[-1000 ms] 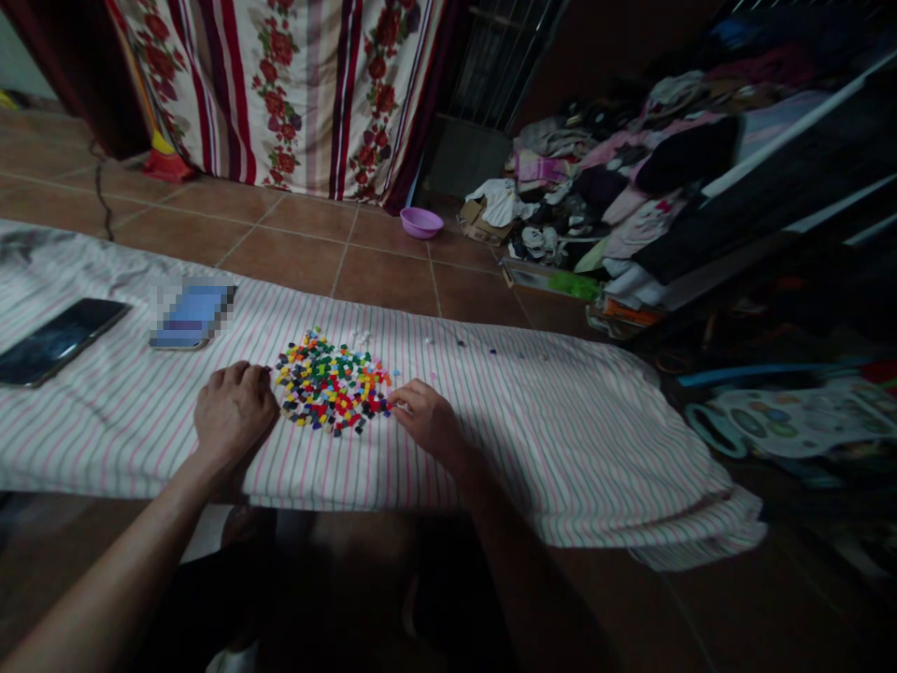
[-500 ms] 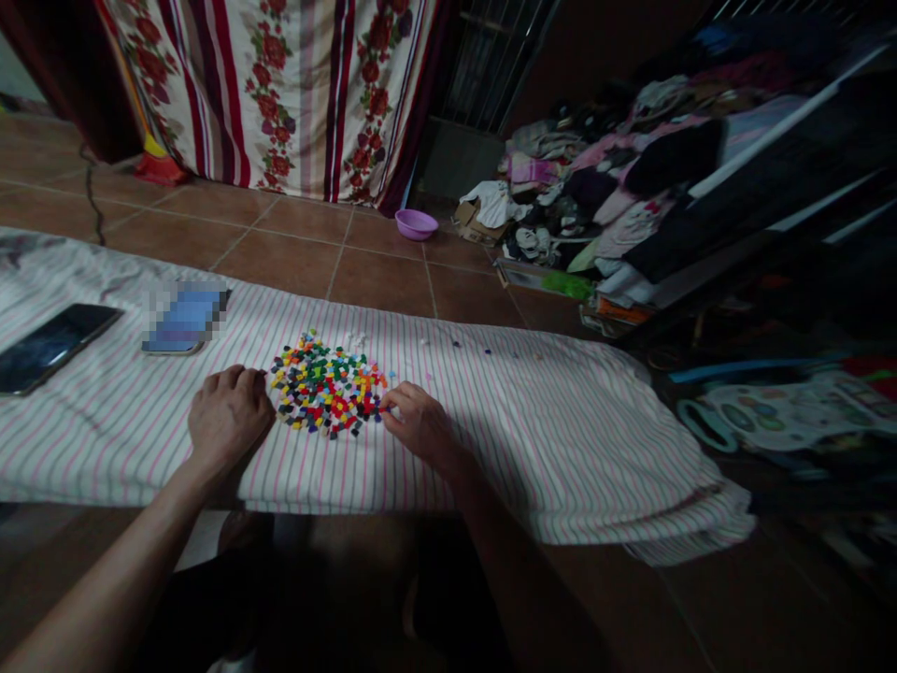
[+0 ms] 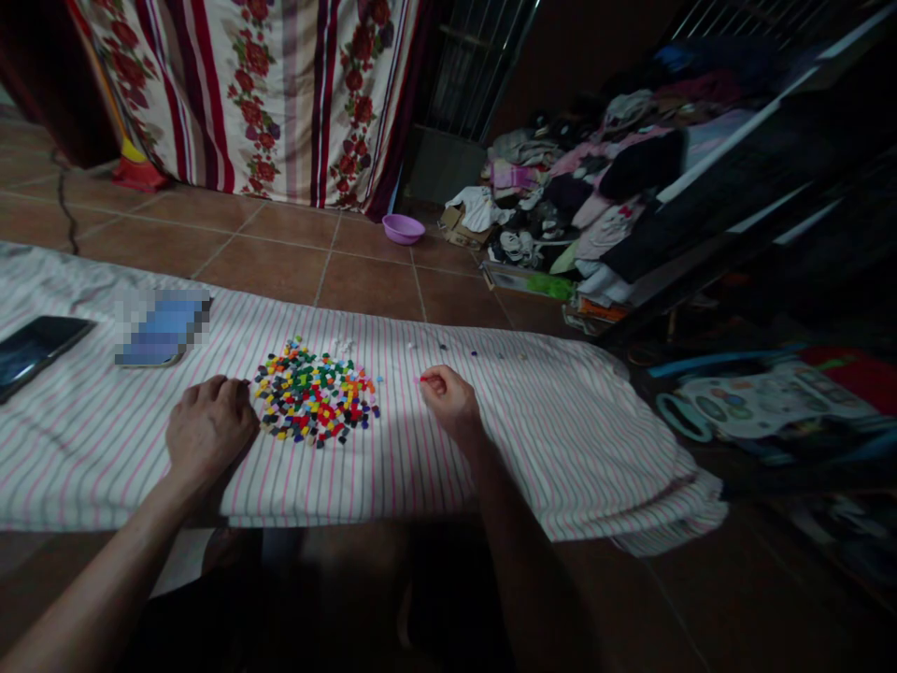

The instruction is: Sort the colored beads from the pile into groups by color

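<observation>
A heap of tiny coloured blocks (image 3: 315, 393) in red, yellow, green, black and other colours lies on the striped cloth (image 3: 491, 486). My left hand (image 3: 210, 421) rests palm down at the heap's left edge, its fingers loosely bent on the cloth; the fingertips are partly hidden. To the right of the heap, my right hand (image 3: 452, 402) pinches a small red block (image 3: 424, 379) between thumb and forefinger, just above the cloth. Beyond it, several single blocks (image 3: 475, 353) lie spaced out in a row. A few white blocks (image 3: 343, 345) sit behind the heap.
Two phones lie to the left, one with a lit screen (image 3: 164, 327) and one dark (image 3: 42, 350). On the tiled floor beyond are a purple basin (image 3: 404, 229) and a pile of clothes (image 3: 561, 187). A floral curtain (image 3: 294, 103) hangs at the back.
My right hand has moved away from the heap's right edge, to the right, with the red block in its pinch. My left hand stays beside the heap. The whole view has shifted slightly.
</observation>
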`<act>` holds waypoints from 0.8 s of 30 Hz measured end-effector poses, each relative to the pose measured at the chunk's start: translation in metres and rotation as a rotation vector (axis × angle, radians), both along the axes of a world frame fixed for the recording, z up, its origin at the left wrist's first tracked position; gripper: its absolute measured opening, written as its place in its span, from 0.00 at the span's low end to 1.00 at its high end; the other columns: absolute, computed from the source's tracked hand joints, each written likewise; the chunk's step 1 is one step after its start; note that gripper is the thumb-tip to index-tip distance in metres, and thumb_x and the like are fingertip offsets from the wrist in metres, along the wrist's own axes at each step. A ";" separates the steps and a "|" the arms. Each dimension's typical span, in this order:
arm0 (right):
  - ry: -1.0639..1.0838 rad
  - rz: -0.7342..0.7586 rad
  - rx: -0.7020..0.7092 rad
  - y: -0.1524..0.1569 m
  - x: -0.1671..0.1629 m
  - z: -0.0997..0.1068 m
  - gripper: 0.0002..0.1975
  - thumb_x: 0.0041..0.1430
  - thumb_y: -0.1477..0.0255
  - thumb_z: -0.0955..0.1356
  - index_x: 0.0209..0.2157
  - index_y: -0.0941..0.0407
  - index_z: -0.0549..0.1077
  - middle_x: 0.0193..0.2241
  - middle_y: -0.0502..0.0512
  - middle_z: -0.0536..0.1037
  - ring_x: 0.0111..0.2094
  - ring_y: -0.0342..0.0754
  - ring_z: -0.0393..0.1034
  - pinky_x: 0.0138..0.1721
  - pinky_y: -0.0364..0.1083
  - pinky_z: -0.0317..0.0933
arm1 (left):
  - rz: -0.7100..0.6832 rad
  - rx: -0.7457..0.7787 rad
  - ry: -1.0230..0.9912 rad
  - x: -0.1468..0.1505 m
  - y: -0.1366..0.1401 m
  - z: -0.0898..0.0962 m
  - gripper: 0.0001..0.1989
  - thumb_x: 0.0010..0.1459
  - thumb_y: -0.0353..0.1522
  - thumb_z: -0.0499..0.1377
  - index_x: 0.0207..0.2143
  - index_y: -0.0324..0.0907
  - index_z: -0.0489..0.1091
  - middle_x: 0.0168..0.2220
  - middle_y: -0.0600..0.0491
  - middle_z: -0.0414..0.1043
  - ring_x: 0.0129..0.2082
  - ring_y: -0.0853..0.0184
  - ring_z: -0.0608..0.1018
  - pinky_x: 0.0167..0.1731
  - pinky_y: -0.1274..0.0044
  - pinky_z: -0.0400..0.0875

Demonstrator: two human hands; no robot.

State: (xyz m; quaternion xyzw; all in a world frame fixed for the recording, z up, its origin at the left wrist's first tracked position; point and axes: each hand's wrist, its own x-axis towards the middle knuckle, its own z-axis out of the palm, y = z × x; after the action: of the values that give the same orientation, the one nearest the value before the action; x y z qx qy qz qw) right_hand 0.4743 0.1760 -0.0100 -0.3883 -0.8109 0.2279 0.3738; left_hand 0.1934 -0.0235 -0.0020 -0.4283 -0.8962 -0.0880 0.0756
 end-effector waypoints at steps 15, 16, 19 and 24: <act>-0.073 -0.303 0.018 0.037 0.039 -0.023 0.09 0.50 0.71 0.63 0.30 0.54 0.74 0.29 0.55 0.79 0.30 0.48 0.72 0.37 0.46 0.66 | -0.016 0.017 0.007 0.001 0.000 -0.001 0.20 0.62 0.34 0.46 0.47 0.38 0.72 0.52 0.39 0.72 0.49 0.47 0.73 0.44 0.58 0.71; -0.081 -0.299 0.021 0.038 0.039 -0.024 0.09 0.50 0.72 0.63 0.30 0.54 0.74 0.29 0.55 0.79 0.30 0.48 0.72 0.37 0.46 0.66 | -0.014 0.019 0.009 0.001 0.000 -0.001 0.19 0.61 0.34 0.46 0.48 0.38 0.72 0.52 0.39 0.72 0.50 0.47 0.73 0.45 0.58 0.70; -0.110 -0.285 0.027 0.039 0.039 -0.026 0.09 0.50 0.73 0.62 0.29 0.54 0.74 0.29 0.55 0.79 0.30 0.48 0.72 0.37 0.46 0.65 | -0.022 0.020 -0.002 -0.002 0.000 -0.003 0.18 0.61 0.34 0.48 0.48 0.40 0.72 0.52 0.39 0.72 0.49 0.48 0.73 0.45 0.57 0.69; -0.136 -0.280 0.033 0.038 0.037 -0.029 0.09 0.51 0.74 0.62 0.29 0.55 0.74 0.29 0.55 0.79 0.30 0.48 0.71 0.37 0.46 0.65 | -0.033 -0.038 -0.018 -0.004 -0.001 -0.002 0.19 0.62 0.35 0.45 0.48 0.40 0.70 0.53 0.40 0.70 0.49 0.49 0.73 0.45 0.60 0.68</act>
State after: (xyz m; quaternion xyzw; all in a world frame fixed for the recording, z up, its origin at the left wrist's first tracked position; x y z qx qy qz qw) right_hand 0.5114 0.2137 -0.0394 -0.5059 -0.7759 0.1333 0.3525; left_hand 0.1898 -0.0246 -0.0036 -0.4435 -0.8912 -0.0760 0.0581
